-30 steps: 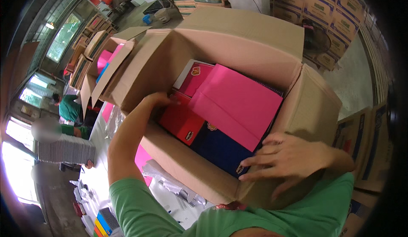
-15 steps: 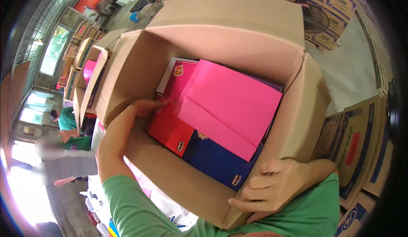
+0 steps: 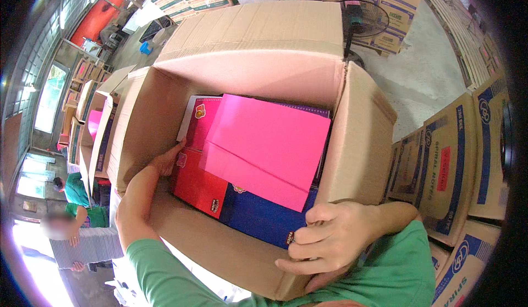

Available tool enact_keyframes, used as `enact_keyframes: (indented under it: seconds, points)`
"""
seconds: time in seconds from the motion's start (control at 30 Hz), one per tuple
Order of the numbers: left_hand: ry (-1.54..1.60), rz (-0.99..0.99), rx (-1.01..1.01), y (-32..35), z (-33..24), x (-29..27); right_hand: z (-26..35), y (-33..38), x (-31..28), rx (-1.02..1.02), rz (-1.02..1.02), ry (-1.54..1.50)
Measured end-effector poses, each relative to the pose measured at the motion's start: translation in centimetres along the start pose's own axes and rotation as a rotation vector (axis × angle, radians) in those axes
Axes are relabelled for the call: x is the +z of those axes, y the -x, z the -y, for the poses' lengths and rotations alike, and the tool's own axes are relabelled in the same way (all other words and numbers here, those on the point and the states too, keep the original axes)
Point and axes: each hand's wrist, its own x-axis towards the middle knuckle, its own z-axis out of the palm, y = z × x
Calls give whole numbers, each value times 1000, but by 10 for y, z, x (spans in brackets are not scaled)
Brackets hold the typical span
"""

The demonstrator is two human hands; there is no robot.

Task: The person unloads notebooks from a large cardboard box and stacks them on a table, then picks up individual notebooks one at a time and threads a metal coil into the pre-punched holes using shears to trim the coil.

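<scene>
An open cardboard box [image 3: 231, 257] stands before me with its flaps folded out. Inside lie spiral notebooks with a red cover [image 3: 199, 188], a dark blue cover [image 3: 253, 213] and a magenta cover [image 3: 199, 128]. A creased pink sheet [image 3: 269, 147] covers much of them. My left hand [image 3: 169, 161] reaches inside along the left wall, fingers stretched out against the notebooks' left edge; part of it is hard to make out. With curled fingers, my right hand [image 3: 335, 238] grips the box at its near right corner.
Stacked cartons [image 3: 434, 169] stand close on my right, more cartons [image 3: 379, 10] at the back. A black fan [image 3: 363, 21] is behind the box's far right corner. On the left another open box [image 3: 102, 136] stands, and a co-worker [image 3: 82, 197] holds a grey stack [image 3: 88, 246].
My left hand has drawn back from the pink sheet's left edge to the notebooks' outer side. My right hand keeps its grip. The whole view has shifted a little.
</scene>
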Motion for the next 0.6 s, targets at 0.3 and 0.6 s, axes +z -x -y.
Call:
enact_keyframes:
  seconds: [0.3, 0.6]
  points:
    - [-107, -38, -11, 27, 2, 1, -1, -6, 1, 30, 0, -100]
    - [-301, -133, 52, 71, -12, 9, 1, -16, -1, 105, 45, -7]
